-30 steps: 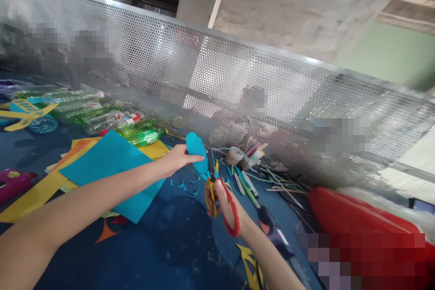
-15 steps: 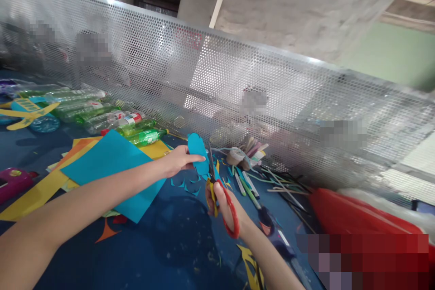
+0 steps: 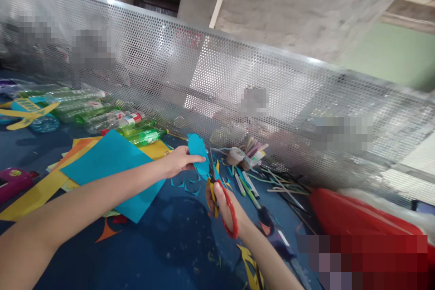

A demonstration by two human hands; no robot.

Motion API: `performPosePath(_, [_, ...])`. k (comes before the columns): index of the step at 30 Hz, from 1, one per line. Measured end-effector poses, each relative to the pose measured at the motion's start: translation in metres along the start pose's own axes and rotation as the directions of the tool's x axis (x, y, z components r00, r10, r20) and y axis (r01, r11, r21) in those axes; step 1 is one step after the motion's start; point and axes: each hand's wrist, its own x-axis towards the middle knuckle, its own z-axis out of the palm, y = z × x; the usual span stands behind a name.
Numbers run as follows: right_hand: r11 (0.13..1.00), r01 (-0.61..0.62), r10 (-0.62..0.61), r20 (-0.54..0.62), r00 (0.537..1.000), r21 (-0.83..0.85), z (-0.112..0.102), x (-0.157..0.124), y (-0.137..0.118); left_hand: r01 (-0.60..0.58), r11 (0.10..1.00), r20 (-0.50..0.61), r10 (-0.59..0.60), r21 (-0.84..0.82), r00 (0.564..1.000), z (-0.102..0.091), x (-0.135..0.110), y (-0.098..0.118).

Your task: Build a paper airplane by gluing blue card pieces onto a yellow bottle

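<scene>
My left hand pinches a small rounded cut-out of blue paper and holds it upright above the dark blue table. My right hand grips scissors with one yellow and one red handle loop. Their blades point up and away and meet the right edge of the blue paper. Small blue paper offcuts lie on the table under both hands.
A large blue sheet lies over yellow and orange sheets at left. Green and clear plastic bottles line the perforated metal screen. Pens and sticks are scattered at right, beside a red object.
Almost nothing has moved. The scissors have worked slightly along the edge of the blue paper, and the view has shifted a little.
</scene>
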Motion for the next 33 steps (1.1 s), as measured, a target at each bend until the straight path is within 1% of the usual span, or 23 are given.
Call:
performPosePath(4, [1.0, -0.011, 0.012, -0.014, 1.0, 0.018, 0.0003, 0.0004, 0.0034, 0.003, 1.0, -0.012, -0.002, 0.007, 1.0, -0.0004, 0.0007, -0.0009])
performPosePath(9, [0.999, -0.016, 0.018, -0.05, 0.999, 0.044, 0.0026, -0.0009, 0.0021, 0.003, 1.0, 0.003, -0.003, -0.002, 1.0, -0.0005, 0.0006, -0.0009])
performPosePath(13, [0.999, -0.038, 0.04, -0.066, 0.997, 0.034, 0.0044, -0.002, 0.0016, 0.002, 1.0, 0.019, -0.002, -0.015, 1.0, -0.0009, 0.0006, -0.0011])
performPosePath(16, [0.999, -0.026, 0.028, -0.09, 0.996, 0.027, 0.0051, -0.0019, 0.0027, 0.004, 1.0, 0.015, -0.004, -0.014, 1.0, -0.0018, 0.0013, -0.0023])
performPosePath(19, [1.0, -0.008, 0.008, -0.113, 0.994, 0.004, 0.005, -0.0013, 0.0037, 0.003, 1.0, 0.01, -0.003, -0.006, 1.0, -0.0024, 0.0019, -0.0035])
performPosePath(24, [0.994, -0.018, 0.009, -0.08, 0.997, -0.109, 0.0052, -0.0015, 0.0043, 0.001, 1.0, 0.003, -0.001, -0.001, 1.0, -0.0028, 0.0024, -0.0045])
performPosePath(26, [0.99, -0.028, 0.016, -0.086, 0.996, -0.138, 0.0058, -0.0015, 0.005, -0.001, 1.0, 0.002, 0.001, 0.002, 1.0, -0.0031, 0.0023, -0.0047])
performPosePath(30, [0.989, -0.075, 0.059, -0.123, 0.991, -0.131, 0.0037, 0.001, 0.0052, 0.0, 1.0, 0.026, 0.0, 0.027, 1.0, -0.0035, 0.0009, -0.0049])
performPosePath(33, [0.987, -0.09, 0.064, -0.189, 0.98, -0.136, -0.0032, 0.0055, 0.0038, 0.011, 0.994, 0.078, -0.02, 0.108, 0.997, -0.0042, 0.0002, -0.0057])
